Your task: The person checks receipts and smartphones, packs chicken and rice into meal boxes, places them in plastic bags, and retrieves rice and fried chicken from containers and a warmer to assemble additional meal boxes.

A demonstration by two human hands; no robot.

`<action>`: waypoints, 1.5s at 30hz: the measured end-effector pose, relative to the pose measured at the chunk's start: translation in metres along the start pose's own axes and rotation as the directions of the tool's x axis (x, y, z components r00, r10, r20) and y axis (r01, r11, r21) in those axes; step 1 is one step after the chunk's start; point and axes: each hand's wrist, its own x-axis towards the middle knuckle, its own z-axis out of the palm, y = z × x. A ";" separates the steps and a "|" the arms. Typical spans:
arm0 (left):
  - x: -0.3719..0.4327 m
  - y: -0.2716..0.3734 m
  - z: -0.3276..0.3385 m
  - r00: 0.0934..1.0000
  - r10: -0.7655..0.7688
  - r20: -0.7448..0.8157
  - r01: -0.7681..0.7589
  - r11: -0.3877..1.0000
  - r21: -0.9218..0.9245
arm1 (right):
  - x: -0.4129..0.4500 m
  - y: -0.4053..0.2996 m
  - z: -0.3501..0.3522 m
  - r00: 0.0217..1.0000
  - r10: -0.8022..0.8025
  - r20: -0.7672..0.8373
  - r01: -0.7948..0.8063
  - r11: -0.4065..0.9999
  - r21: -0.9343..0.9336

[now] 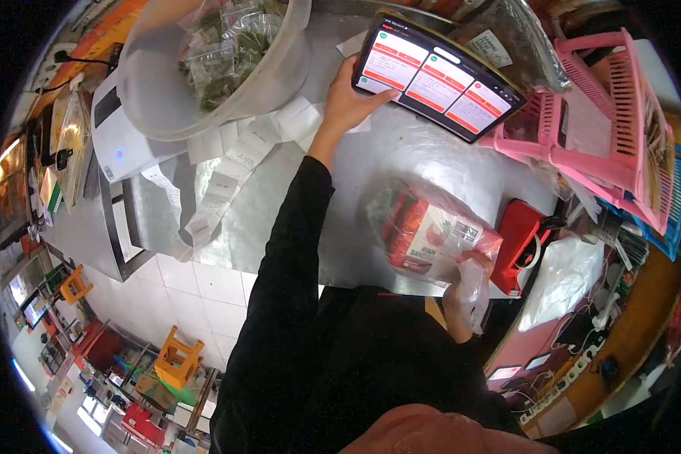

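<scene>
My left hand (349,102) grips the left edge of a tablet (440,74), its thumb over the lit screen, which shows several panels with red bars. The tablet leans at the back of a metal worktop (352,227). Near the front edge, my right hand (465,284) is closed on the gathered top of a clear plastic bag (471,301). Inside the bag lies a red package (400,238) with a printed label. Just right of it sits a red tape-type bag sealer or dispenser (516,244); its exact kind is unclear.
A translucent tub (289,74) of small bags with green leaves stands back left, beside a white label printer (125,130). Printed paper strips (227,170) trail across the worktop. At right are a pink plastic rack (584,147), white plastic bags (562,278) and a power strip (556,391) with cables.
</scene>
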 end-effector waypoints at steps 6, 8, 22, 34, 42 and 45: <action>-0.005 0.010 0.005 0.995 0.030 -0.091 -0.025 0.998 0.058 | 0.002 0.005 0.006 0.996 -0.090 -0.006 0.090 0.994 0.056; -0.004 0.004 0.008 0.994 0.047 -0.099 -0.044 0.998 0.034 | 0.001 0.007 0.009 0.996 -0.086 0.003 0.086 0.995 0.049; 0.001 -0.001 0.029 0.928 0.306 -0.213 -0.277 0.948 0.154 | -0.007 0.025 0.007 0.996 -0.088 0.009 0.087 0.993 0.079; -0.003 -0.004 0.034 0.936 0.273 -0.224 -0.220 0.947 0.235 | -0.001 0.008 -0.006 0.996 -0.043 0.079 0.047 0.998 -0.050; 0.003 0.015 0.043 0.920 0.311 -0.237 -0.253 0.935 0.248 | 0.017 -0.005 -0.011 0.999 -0.042 0.014 0.042 0.998 -0.045; -0.006 0.001 0.023 0.954 0.196 -0.228 -0.175 0.978 0.110 | 0.023 -0.007 -0.002 0.998 -0.070 -0.004 0.070 0.998 0.002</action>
